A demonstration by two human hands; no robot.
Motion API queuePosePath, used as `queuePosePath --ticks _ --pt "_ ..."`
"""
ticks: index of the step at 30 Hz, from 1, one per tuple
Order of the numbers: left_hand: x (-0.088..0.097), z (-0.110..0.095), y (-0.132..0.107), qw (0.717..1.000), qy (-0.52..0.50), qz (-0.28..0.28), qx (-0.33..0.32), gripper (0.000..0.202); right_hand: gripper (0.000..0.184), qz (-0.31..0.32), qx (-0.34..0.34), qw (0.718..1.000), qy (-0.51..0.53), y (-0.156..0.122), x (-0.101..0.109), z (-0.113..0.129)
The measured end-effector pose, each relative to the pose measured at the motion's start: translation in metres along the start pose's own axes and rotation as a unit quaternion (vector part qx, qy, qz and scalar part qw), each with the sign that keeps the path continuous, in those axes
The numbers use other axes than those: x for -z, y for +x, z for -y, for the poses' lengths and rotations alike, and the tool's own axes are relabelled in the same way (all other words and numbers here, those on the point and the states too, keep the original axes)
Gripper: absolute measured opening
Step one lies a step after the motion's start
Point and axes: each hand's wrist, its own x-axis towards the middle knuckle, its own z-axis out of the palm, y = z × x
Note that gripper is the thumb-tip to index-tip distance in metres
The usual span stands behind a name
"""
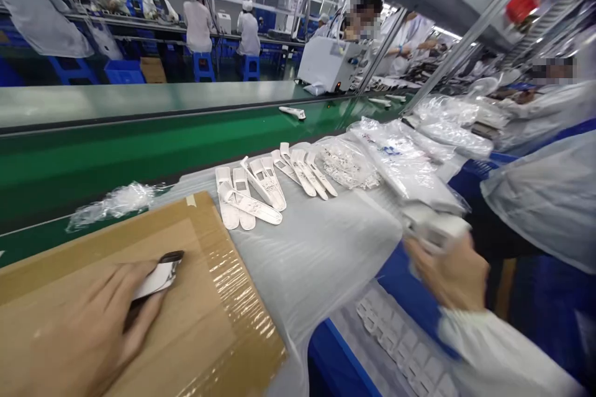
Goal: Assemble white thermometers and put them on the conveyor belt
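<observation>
White-and-black plastic device (161, 273) sits clamped under the fingers of my left hand (88, 329), pressed against a taped brown cardboard sheet (209, 254) at my 8 o'clock. The fingers of my right hand (447, 273) are closed on a white plastic piece (433, 226) at 3 o'clock, beside clear plastic bags (400, 161) of white parts. A blue bin (338, 360) at 5 o'clock holds pale moulded trays (400, 341). White plastic strips (251, 195) lie on a translucent film sheet (321, 260) at 12 o'clock, with open room before the edge of the green conveyor belt (139, 142).
</observation>
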Motion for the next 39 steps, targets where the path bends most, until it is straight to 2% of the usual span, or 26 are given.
queuePosePath --ticks 3,6,8,11,14,17,20,22,24,29,33,36,39 --pt "0.002 0.0 0.004 0.998 0.023 -0.019 -0.056 0.034 0.041 0.079 0.15 0.985 -0.023 0.012 0.013 0.112" --pt "0.006 -0.003 0.007 0.997 0.004 -0.036 -0.075 0.029 0.037 0.127 0.231 0.964 -0.025 0.012 0.001 0.194" --pt "0.008 -0.004 0.007 0.996 -0.007 -0.05 -0.077 0.027 0.037 0.157 0.268 0.95 -0.022 0.008 -0.014 0.23" --pt "0.008 -0.005 0.006 0.995 -0.014 -0.064 -0.078 0.026 0.042 0.219 0.322 0.921 -0.004 0.002 -0.036 0.256" --pt "0.008 -0.005 0.005 0.996 -0.021 -0.053 -0.071 0.024 0.05 0.257 0.361 0.896 0.033 -0.001 -0.05 0.262" --pt "0.008 -0.005 0.004 0.996 -0.022 -0.048 -0.068 0.025 0.053 0.224 0.357 0.904 0.073 -0.003 -0.058 0.257" --pt "0.007 -0.005 0.004 0.996 -0.024 -0.049 -0.074 0.025 0.037 0.189 0.328 0.921 0.096 -0.006 -0.06 0.247" --pt "0.007 -0.004 0.004 0.996 -0.024 -0.047 -0.073 0.026 0.022 0.192 0.316 0.923 0.108 -0.009 -0.06 0.24" --pt "0.006 -0.004 0.005 0.996 -0.022 -0.049 -0.07 0.028 0.017 0.203 0.311 0.921 0.12 -0.01 -0.058 0.235" --pt "0.005 -0.004 0.004 0.996 -0.021 -0.056 -0.069 0.031 0.03 0.217 0.301 0.918 0.139 -0.009 -0.046 0.228" --pt "0.005 -0.004 0.003 0.996 -0.02 -0.053 -0.065 0.031 0.029 0.171 0.317 0.921 0.149 -0.012 -0.024 0.218" --pt "0.004 -0.003 0.003 0.996 -0.025 -0.054 -0.071 0.031 0.027 0.138 0.362 0.914 0.117 -0.034 -0.01 0.203" --pt "0.002 -0.002 0.004 0.994 -0.027 -0.063 -0.081 0.032 0.031 0.173 0.426 0.884 0.078 -0.072 -0.008 0.183"
